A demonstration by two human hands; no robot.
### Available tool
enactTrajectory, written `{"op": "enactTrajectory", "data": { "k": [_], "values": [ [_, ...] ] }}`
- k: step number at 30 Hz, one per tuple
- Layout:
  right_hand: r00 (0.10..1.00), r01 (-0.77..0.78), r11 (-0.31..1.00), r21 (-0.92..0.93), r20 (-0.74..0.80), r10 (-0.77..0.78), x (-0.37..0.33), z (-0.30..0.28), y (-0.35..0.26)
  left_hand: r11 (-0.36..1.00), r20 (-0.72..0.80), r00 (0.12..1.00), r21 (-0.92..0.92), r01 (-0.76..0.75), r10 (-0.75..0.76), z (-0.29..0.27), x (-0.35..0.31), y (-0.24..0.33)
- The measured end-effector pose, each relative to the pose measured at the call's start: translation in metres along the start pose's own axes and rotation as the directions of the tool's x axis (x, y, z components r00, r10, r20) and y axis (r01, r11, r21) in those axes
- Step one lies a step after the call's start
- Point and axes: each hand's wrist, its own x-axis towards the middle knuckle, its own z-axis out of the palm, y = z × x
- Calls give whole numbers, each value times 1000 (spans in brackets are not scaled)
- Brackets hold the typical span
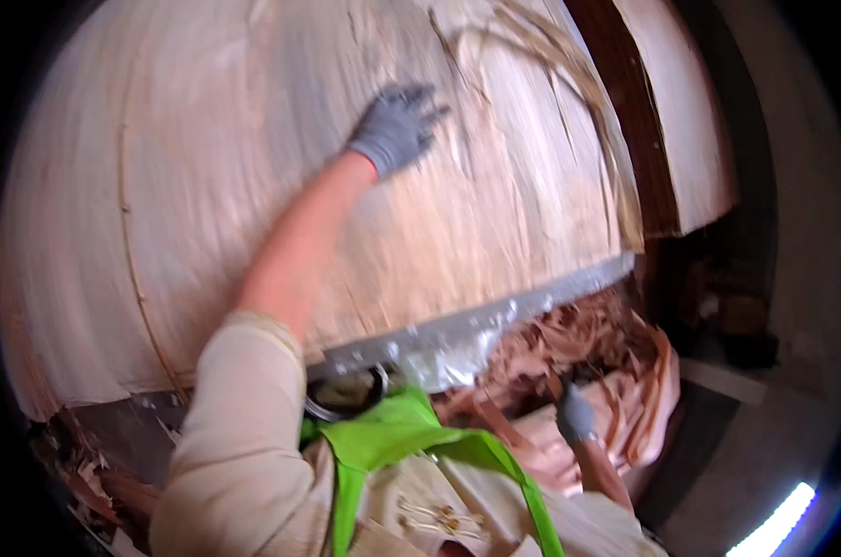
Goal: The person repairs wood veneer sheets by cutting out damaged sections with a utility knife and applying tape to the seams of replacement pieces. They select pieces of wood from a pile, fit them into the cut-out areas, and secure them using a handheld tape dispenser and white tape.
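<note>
My left hand (397, 128), in a grey glove, reaches far out and lies flat with fingers spread on a wide pale sheet of thin wood veneer (207, 186) that covers the table. Near the hand the sheet is cracked and torn into loose strips (569, 84). My right hand (575, 415), also grey-gloved, hangs low beside my body over a heap of reddish veneer scraps (578, 343); it looks loosely closed, and whether it holds a scrap is unclear.
A grey metal table edge (476, 325) runs under the sheet. A second pale veneer sheet (690, 121) lies behind a dark wooden beam (625, 102) at the upper right. More scraps lie at the lower left (86, 464). Grey floor (764, 436) is at the right.
</note>
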Motion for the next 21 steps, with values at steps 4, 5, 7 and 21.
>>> {"op": "enactTrajectory", "data": {
  "k": [4,5,7,21],
  "values": [
    [944,199,879,433,-324,-54,15,-89,-138,989,-155,984,-132,67,-87,11,-5,13],
    [949,228,781,581,-312,-44,22,-120,-188,983,-231,968,-176,60,-100,14,-8,11],
    [897,421,646,637,-400,-191,53,-151,-267,945,-345,902,-284,164,-260,12,-12,-14],
    [839,529,672,518,-439,-322,189,-291,-491,952,-213,929,-127,280,-302,30,-5,-78]
  ]
}}
